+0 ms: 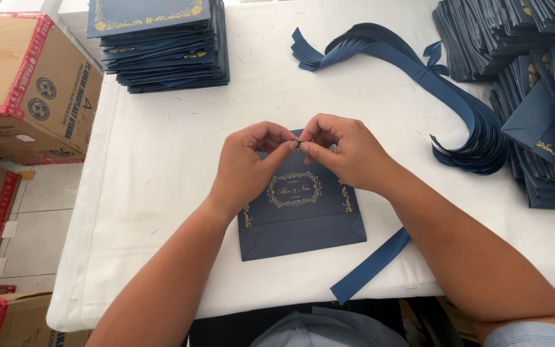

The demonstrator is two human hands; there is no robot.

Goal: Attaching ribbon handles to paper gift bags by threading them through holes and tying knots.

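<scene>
You are working over a flat, folded navy paper bag (300, 215) that is lying in the middle of the white table (162, 154), its gold ornamental frame facing up and its folded bottom flap pointing toward you. Your left hand (248, 164) and your right hand (348, 151) are meeting at the bag's top edge, fingertips nearly touching each other. Both hands are curled, and thumb and forefinger of each are pinching something small and dark at that edge; it is too small to tell exactly what it is.

A single navy ribbon (370, 265) is lying just beside the bag's lower right corner, passing under your right forearm and hanging over the table's near edge. A thick bundle of the same ribbons (419, 71) is curving across the far right of the table. A stack of flat navy bags (162, 45) is sitting at the far left, and more piles of navy bags (534, 96) are crowding the right side. Cardboard boxes with red tape (27, 90) are standing on the floor to your left.
</scene>
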